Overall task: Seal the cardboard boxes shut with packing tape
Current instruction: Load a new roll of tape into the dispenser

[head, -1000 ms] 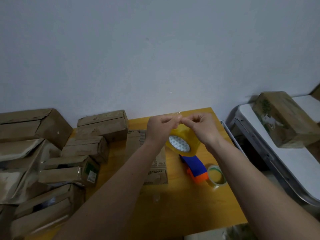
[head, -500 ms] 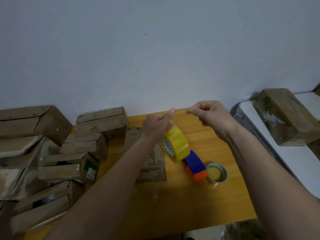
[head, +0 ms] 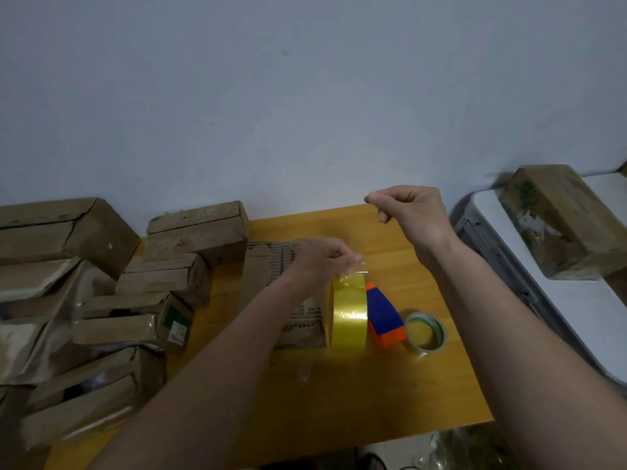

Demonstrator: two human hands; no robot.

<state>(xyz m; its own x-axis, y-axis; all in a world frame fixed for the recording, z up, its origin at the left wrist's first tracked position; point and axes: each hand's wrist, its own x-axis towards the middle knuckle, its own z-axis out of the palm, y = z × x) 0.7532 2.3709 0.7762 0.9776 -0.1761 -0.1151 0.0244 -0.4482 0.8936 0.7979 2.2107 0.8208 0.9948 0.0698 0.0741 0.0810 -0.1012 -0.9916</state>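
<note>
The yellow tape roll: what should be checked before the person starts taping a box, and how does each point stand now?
1. Roll standing on edge on the table: ok.
2. Left hand has a grip on the loose tape end at the roll's top: ok.
3. Right hand pinching something: fingers are pinched together, but whether they hold tape, cannot tell.
4. A box placed in front, ready to seal: not ok; the boxes sit piled at the left.
5. Dispenser in hand: not ok; it lies beside the roll.
</note>
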